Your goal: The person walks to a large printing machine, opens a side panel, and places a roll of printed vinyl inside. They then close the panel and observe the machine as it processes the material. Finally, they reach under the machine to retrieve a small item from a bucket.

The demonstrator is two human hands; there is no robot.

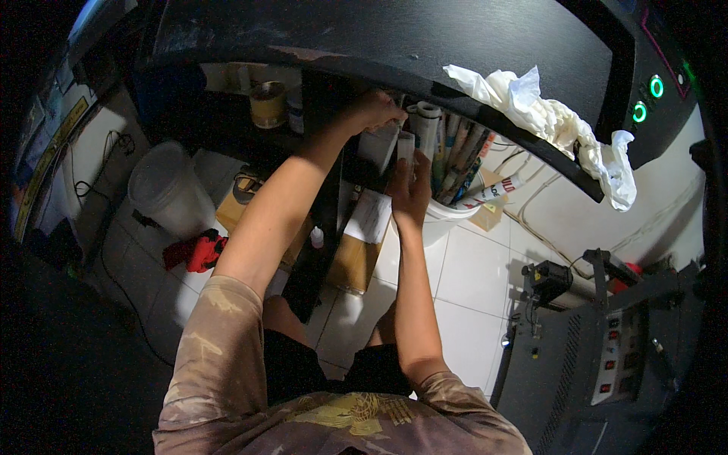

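My right hand [411, 193] is closed round a slim white tube [406, 144], its upper end showing above my fingers. Up and to the left of it, my left hand [375, 112] reaches under the edge of the black machine or table. Its fingers are curled together above a pale grey upright thing [376, 149], and what they pinch, if anything, is hidden. Just beyond the tube, wider white rolls [428, 125] stand upright. Several more rolls, some with coloured print, lean in a white bucket [438, 226] to the right of my right hand.
Crumpled white cloth or paper [557, 117] lies along the black edge overhead. A brown-and-white box [356, 254] stands on the tiles between my arms. At left are a translucent bin [171, 189], a red-and-black cloth [199, 250] and a tin [268, 105]. A dark machine [584, 364] stands at right.
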